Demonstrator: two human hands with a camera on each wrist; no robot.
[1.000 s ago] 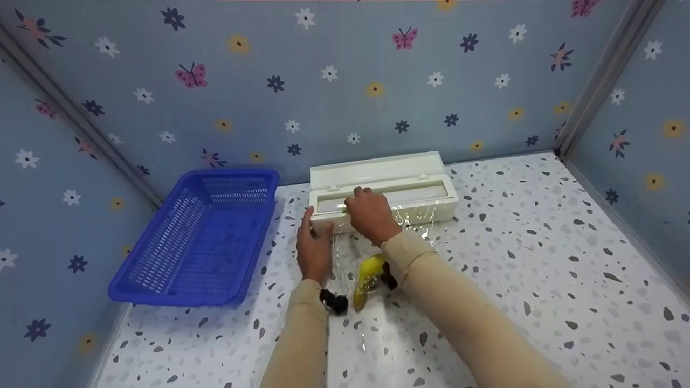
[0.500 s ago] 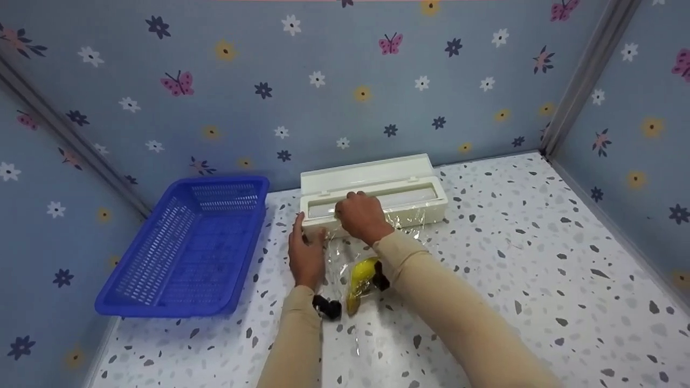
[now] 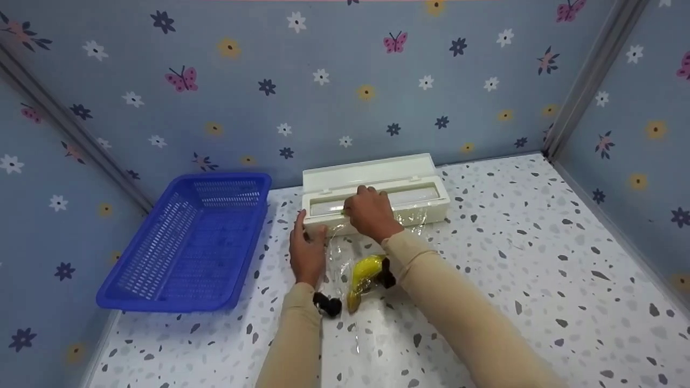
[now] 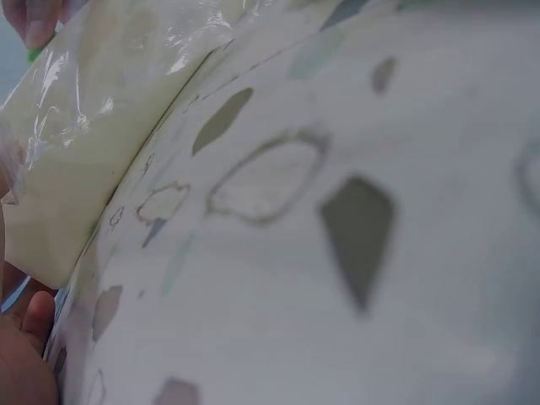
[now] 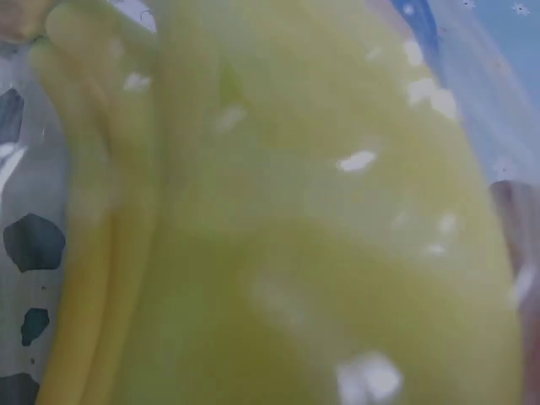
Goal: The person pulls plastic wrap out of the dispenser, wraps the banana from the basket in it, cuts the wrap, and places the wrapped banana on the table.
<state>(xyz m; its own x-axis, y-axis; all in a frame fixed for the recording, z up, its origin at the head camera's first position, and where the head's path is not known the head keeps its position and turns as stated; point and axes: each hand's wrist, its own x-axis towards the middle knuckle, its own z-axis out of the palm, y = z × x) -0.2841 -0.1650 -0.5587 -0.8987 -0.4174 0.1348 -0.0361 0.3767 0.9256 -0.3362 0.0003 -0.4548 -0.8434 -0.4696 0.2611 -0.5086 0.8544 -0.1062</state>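
A white cling film dispenser box (image 3: 377, 213) stands against the back wall with its lid tilted up and a film roll (image 3: 412, 195) inside. My left hand (image 3: 307, 256) grips its left front corner, thumb at the front and fingers along the end. My right hand (image 3: 372, 213) pinches a small green slider (image 3: 343, 212) at the box's front top edge; the fingers hide most of it. Clear film (image 4: 126, 67) hangs over the box front and reaches down over the yellow bananas (image 3: 366, 272), which lie between my forearms. The bananas fill the right wrist view.
An openwork blue plastic basket (image 3: 215, 253) stands at the left on the speckled white tabletop (image 3: 528, 258). Blue flower-patterned walls (image 3: 345, 108) close off the back and both sides. A dark wrist camera (image 3: 327, 305) sits by the left cuff, near the bananas.
The head view has shifted slightly. My right hand has moved a little to the right along the box's front edge in the last half second. The left hand keeps its grip.
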